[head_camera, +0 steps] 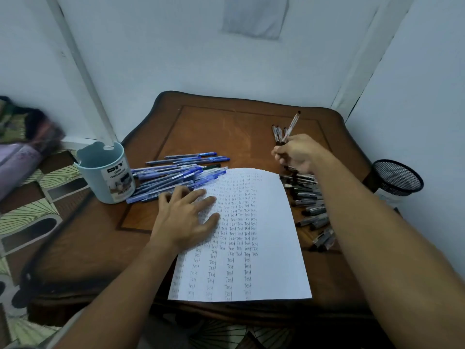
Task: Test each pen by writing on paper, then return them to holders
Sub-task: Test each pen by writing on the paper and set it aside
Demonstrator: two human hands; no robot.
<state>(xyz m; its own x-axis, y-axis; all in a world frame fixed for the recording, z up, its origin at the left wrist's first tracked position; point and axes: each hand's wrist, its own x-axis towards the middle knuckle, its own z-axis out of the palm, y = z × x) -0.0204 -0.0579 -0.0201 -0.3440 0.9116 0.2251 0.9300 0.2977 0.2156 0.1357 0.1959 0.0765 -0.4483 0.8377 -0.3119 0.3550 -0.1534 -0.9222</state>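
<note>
A white sheet of paper (274, 248) covered with rows of the word "Test" lies on the brown wooden table (226, 132). My left hand (187, 217) rests flat on the sheet's left side with fingers spread. My right hand (297, 153) is raised above the table's right side and grips a clear black-capped pen (292, 125), its end pointing up and away. A heap of blue pens (181, 175) lies left of the paper. Several black pens (308, 197) lie along the paper's right edge, partly hidden by my right forearm.
A light blue plastic holder (105, 172) stands on the table's left edge beside the blue pens. A black mesh holder (397, 177) sits off the right edge. A few more black pens (276, 132) lie behind my right hand. Walls close in at the back and right.
</note>
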